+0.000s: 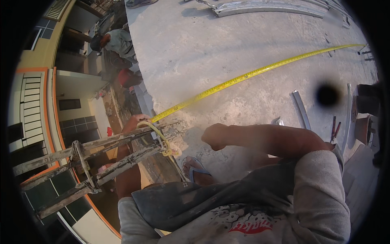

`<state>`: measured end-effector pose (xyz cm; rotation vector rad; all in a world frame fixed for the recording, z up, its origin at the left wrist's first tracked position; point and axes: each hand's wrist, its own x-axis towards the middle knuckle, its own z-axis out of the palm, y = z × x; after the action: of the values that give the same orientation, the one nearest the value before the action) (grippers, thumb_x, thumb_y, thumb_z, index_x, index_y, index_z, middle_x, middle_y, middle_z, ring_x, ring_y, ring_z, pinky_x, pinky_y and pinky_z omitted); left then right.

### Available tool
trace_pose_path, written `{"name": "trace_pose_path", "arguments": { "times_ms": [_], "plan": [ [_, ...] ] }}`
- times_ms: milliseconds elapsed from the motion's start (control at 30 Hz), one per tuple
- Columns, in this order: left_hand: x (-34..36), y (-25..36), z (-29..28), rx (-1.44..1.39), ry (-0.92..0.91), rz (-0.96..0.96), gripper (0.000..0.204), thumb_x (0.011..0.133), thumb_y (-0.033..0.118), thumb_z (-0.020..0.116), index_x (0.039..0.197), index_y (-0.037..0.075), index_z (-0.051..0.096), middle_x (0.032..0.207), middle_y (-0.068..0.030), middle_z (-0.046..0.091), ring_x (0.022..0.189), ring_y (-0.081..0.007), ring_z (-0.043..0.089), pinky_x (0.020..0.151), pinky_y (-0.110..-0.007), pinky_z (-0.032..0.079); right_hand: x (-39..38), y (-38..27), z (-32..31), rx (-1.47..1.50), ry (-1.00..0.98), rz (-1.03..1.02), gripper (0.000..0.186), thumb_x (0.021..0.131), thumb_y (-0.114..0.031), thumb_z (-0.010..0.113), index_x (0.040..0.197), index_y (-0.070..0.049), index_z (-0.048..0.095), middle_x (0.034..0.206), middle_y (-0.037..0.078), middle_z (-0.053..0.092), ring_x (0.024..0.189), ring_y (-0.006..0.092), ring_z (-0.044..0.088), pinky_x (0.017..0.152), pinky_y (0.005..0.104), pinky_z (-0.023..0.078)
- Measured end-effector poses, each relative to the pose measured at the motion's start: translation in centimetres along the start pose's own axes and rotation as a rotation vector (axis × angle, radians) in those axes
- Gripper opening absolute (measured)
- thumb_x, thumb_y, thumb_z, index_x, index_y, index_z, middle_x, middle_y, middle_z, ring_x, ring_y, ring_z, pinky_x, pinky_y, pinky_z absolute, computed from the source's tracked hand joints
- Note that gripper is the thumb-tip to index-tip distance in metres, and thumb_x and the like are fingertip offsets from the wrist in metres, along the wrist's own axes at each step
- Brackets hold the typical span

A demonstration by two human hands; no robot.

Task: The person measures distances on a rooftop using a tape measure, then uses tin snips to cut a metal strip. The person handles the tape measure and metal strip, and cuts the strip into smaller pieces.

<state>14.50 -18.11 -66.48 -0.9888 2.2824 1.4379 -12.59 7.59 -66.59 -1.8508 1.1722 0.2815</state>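
Observation:
My left hand [138, 121] is closed on the near end of the yellow tape measure [246, 76], at the slab's edge beside the top of a weathered wooden ladder [61, 154]. The tape stretches out across the concrete toward the far right. A pale yellow rope [164, 144] loops around the ladder's top. My right hand [215, 136] is curled into a fist over the slab, right of the rope; whatever it may hold is hidden. My foot in a blue flip-flop [197, 173] shows below.
A crouching co-worker [118, 44] works beyond the slab's left edge [142, 93], where a drop and a building front show. Metal channels [268, 9] lie at the top and right [300, 107]. Red-handled tools [335, 132] lie right. A dark round blotch obscures part of the view.

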Motion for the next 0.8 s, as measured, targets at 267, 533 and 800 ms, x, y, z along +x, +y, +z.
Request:
{"name": "trace_pose_path", "arguments": {
  "times_ms": [267, 533, 800],
  "plan": [
    [0.0, 0.8, -0.3, 0.051, 0.051, -0.037, 0.037, 0.079, 0.03, 0.074, 0.1, 0.0, 0.071, 0.085, -0.0106, 0.071, 0.074, -0.0149, 0.065, 0.068, -0.03, 0.05, 6.3, -4.5, 9.1, 0.261, 0.224, 0.044, 0.021, 0.079, -0.009, 0.057, 0.096, 0.0, 0.064, 0.102, 0.023, 0.063, 0.092, 0.04, 0.064, 0.08, 0.0465, 0.053],
    [1.7, -1.8, 0.3, -0.066, -0.055, 0.109, 0.04, 0.083, 0.024, 0.074, 0.109, -0.004, 0.066, 0.082, -0.0083, 0.068, 0.07, -0.0124, 0.062, 0.064, -0.028, 0.05, 9.4, -0.2, 8.6, 0.333, 0.459, -0.016, 0.018, 0.07, -0.006, 0.058, 0.081, 0.003, 0.069, 0.084, 0.026, 0.067, 0.086, 0.0431, 0.066, 0.076, 0.0471, 0.054],
    [1.4, 5.0, 2.6, -0.014, 0.02, -0.09, 0.043, 0.081, 0.024, 0.075, 0.111, -0.005, 0.065, 0.083, -0.0089, 0.068, 0.071, -0.0128, 0.062, 0.064, -0.028, 0.05, 16.5, -1.1, 14.4, 0.217, 0.357, -0.079, 0.017, 0.067, -0.012, 0.066, 0.075, 0.003, 0.07, 0.08, 0.024, 0.069, 0.081, 0.0382, 0.069, 0.07, 0.044, 0.054]
  ]
}}
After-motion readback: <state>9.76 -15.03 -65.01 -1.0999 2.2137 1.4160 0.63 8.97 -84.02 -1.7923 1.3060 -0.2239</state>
